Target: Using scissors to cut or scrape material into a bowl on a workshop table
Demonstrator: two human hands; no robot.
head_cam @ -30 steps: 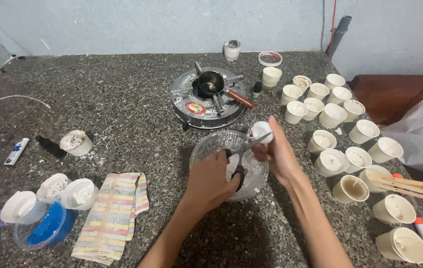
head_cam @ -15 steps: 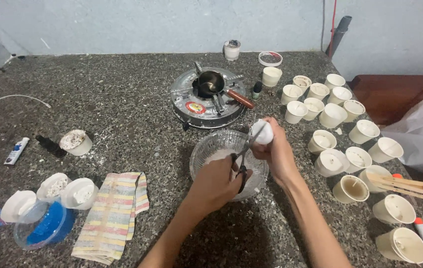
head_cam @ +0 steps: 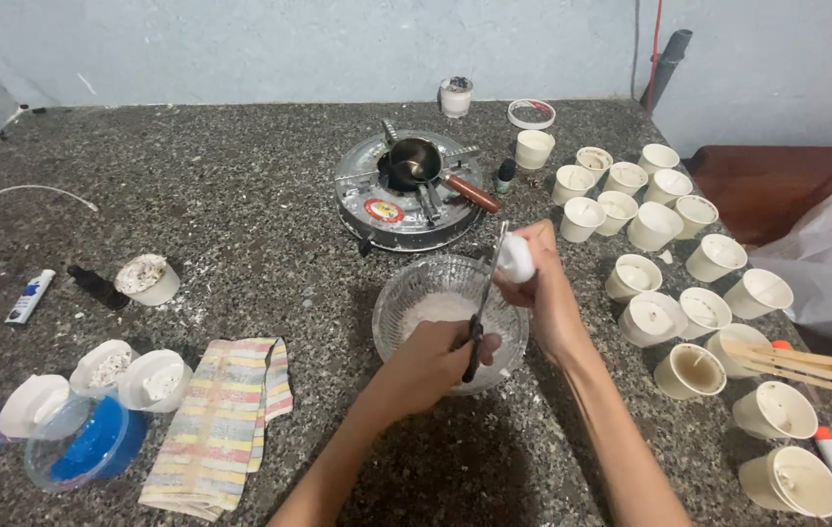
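Observation:
My left hand [head_cam: 432, 363] grips the dark handles of a pair of scissors [head_cam: 485, 298] whose blades point up and away over a clear glass bowl [head_cam: 406, 298]. White flakes [head_cam: 435, 312] lie in the bowl. My right hand [head_cam: 545, 288] holds a small white lump [head_cam: 517, 260] at the bowl's far right rim, right against the scissor blades.
A round metal stove [head_cam: 377, 200] carries a small dark pan with a wooden handle [head_cam: 472, 193]. Several white cups [head_cam: 653, 225] stand to the right, with wooden sticks [head_cam: 791, 359] laid across some. A striped cloth [head_cam: 218, 420], lidded tubs [head_cam: 84, 444] and a small cup [head_cam: 147, 281] lie left.
The scissors have swung up from low in the bowl, so their blades now reach the white lump. My right hand has lifted slightly toward the far rim.

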